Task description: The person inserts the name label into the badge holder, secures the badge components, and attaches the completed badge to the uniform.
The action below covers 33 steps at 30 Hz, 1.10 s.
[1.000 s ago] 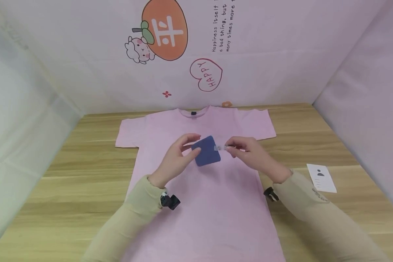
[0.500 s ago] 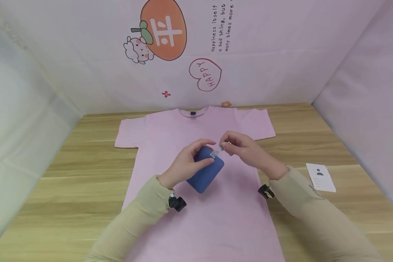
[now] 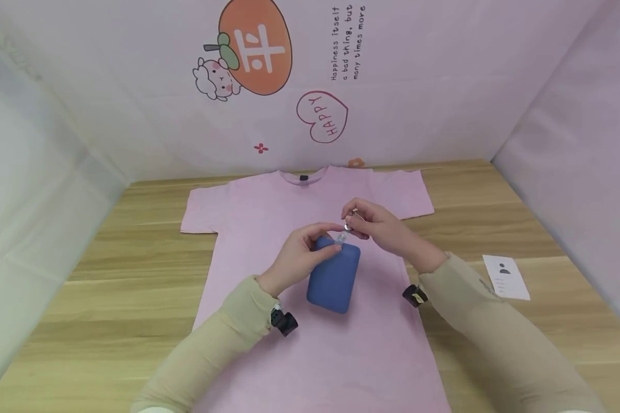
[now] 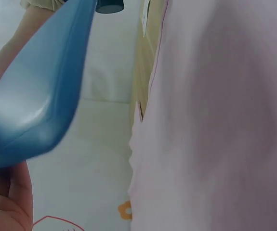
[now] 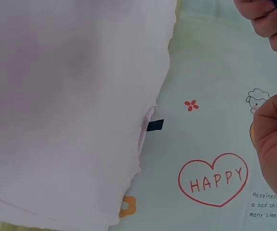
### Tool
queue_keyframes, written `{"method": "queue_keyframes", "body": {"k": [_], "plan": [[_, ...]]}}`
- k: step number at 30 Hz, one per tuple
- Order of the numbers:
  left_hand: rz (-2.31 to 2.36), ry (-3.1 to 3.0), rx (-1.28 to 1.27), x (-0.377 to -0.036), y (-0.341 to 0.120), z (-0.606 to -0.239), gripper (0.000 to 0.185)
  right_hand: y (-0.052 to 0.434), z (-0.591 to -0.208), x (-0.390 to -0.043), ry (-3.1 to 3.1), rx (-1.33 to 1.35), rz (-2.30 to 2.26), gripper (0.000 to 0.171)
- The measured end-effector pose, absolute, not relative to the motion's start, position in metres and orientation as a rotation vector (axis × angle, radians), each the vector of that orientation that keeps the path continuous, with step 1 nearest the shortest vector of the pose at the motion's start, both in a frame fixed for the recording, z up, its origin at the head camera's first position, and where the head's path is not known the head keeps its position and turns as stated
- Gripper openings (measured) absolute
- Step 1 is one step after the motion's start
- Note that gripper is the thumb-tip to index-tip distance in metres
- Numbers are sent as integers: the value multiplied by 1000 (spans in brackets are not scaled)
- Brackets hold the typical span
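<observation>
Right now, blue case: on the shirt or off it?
Off: the left hand holds the blue case up, and the left wrist view shows a gap between it and the pink shirt.

a blue case (image 3: 334, 281) is smooth, its rounded side softly glossy; whether plastic or leather is hard to tell. the clear tab (image 3: 341, 237) looks like shiny plastic, the clip (image 3: 348, 227) bright metal. the pink t-shirt (image 3: 310, 361) is matt cloth. the tabletop (image 3: 134, 258) shows streaky wood grain, faintly sheened. the card (image 3: 511, 281) looks smooth and papery; the backdrop (image 3: 418, 97), lightly creased cloth.
</observation>
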<state>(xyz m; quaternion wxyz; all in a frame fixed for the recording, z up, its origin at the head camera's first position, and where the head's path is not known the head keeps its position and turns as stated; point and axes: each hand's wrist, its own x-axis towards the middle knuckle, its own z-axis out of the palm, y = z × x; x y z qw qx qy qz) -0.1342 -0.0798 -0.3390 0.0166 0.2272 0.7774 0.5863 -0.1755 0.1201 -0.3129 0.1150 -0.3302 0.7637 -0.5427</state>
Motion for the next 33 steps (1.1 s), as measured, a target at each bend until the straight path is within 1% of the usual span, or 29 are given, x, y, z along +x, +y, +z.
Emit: {"method": "queue_keyframes", "body": {"k": [9,15,21,28,33], "plan": [[1840,2464,667,-135,-78,-341,34,120,-314,-181,2278,-868,-1554,16],[1864,2462,705,-133,-77,-343,32,120,-315,-182,2254,-828,-1533,13],[1793,2425,700,-133,-75,-345,25,118,-318,-180,2201,-829,-1511,9],[1706,2320,660,-135,-74,-346,23,119,-317,-183,2241,-857,-1354,11],[1689,2365,668,-138,-74,-345,22,122,-317,-187,2279,-867,-1275,5]]}}
